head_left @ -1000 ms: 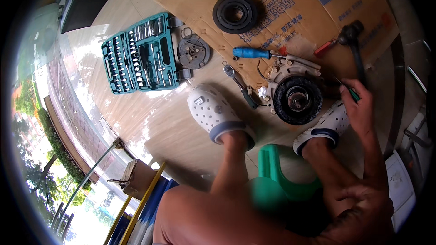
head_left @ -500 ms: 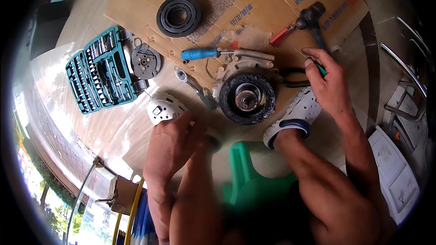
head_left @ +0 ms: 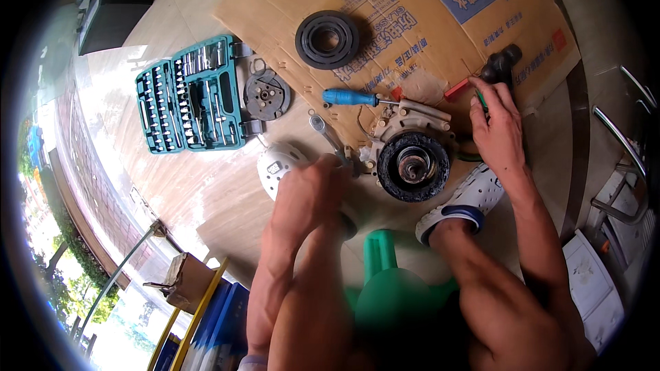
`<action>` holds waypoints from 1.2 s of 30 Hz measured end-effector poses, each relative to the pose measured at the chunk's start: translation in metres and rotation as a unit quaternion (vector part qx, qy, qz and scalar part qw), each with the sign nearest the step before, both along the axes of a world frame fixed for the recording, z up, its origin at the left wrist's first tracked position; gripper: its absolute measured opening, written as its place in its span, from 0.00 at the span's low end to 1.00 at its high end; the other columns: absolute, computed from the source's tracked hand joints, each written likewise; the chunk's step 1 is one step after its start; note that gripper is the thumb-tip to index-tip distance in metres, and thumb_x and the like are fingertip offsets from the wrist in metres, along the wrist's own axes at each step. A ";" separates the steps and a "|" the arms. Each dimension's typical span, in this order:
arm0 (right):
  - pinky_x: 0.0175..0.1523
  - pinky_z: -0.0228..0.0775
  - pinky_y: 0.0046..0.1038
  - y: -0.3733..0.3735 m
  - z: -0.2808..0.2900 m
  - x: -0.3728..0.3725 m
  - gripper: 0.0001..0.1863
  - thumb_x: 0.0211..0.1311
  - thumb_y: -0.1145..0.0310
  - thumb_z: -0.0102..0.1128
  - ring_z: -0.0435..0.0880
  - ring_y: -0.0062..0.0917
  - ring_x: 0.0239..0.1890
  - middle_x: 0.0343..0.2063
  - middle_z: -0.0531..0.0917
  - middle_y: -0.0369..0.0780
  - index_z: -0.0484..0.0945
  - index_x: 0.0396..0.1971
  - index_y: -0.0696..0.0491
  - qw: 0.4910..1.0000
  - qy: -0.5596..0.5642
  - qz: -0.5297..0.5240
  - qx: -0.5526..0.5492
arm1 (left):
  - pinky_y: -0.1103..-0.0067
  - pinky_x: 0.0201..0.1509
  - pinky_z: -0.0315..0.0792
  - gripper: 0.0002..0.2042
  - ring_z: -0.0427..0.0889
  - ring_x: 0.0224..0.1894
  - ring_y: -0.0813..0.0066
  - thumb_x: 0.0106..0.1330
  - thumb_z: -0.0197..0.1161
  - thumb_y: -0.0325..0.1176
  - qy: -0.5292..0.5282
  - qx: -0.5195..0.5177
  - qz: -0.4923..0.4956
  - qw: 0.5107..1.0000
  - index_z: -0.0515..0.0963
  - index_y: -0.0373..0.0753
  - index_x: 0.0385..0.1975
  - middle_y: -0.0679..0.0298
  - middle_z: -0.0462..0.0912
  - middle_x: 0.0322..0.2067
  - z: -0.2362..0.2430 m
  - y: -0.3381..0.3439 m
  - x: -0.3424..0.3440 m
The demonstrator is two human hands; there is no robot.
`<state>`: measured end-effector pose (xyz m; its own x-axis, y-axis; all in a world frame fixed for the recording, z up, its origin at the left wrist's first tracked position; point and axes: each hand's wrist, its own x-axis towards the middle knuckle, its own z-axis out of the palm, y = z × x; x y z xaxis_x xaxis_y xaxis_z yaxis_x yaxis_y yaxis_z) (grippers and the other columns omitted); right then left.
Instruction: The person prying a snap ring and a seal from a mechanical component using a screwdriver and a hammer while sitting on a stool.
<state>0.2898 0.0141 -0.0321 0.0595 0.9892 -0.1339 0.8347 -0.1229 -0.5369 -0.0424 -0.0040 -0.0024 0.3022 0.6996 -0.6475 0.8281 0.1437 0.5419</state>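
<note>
Pale floor [head_left: 221, 209], right hand [head_left: 498, 130] extended, pinching green-handled tool [head_left: 482, 102], left hand [head_left: 309, 196] palm-down, grip unclear

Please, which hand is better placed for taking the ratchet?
Probably the left hand: it is close to the ratchet. The right hand is farther away and holds a green tool.

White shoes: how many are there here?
2: one white shoe partly hidden behind the left hand, the other white shoe to the lower right of the black ring.
</note>
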 end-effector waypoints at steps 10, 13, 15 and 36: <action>0.56 0.73 0.41 -0.008 -0.042 0.009 0.24 0.67 0.78 0.58 0.79 0.48 0.54 0.52 0.77 0.48 0.75 0.64 0.56 0.993 -0.064 0.096 0.007 | 0.64 0.48 0.81 0.14 0.88 0.43 0.51 0.68 0.63 0.33 -0.084 0.010 -0.065 0.994 0.81 0.40 0.52 0.52 0.88 0.40 -0.010 -0.010 -0.007; 0.56 0.73 0.42 -0.012 -0.045 0.013 0.26 0.66 0.79 0.59 0.79 0.48 0.55 0.53 0.77 0.48 0.74 0.64 0.54 0.993 -0.074 0.093 -0.019 | 0.64 0.49 0.81 0.14 0.88 0.43 0.51 0.68 0.62 0.32 -0.067 -0.041 -0.043 0.996 0.81 0.40 0.52 0.53 0.88 0.41 -0.023 -0.017 -0.005; 0.56 0.74 0.43 -0.014 -0.047 0.013 0.26 0.65 0.79 0.60 0.79 0.49 0.56 0.54 0.77 0.47 0.74 0.65 0.53 0.994 -0.061 0.085 -0.043 | 0.64 0.49 0.80 0.14 0.88 0.43 0.51 0.68 0.62 0.32 -0.073 -0.033 -0.059 0.995 0.81 0.40 0.52 0.53 0.87 0.41 -0.024 -0.018 -0.005; 0.54 0.74 0.43 -0.027 -0.028 0.012 0.35 0.51 0.81 0.70 0.79 0.50 0.52 0.52 0.77 0.45 0.76 0.64 0.50 0.991 -0.046 0.122 -0.035 | 0.64 0.48 0.80 0.15 0.88 0.42 0.53 0.69 0.60 0.37 -0.098 0.000 -0.028 0.995 0.80 0.43 0.54 0.52 0.88 0.39 -0.011 -0.022 -0.002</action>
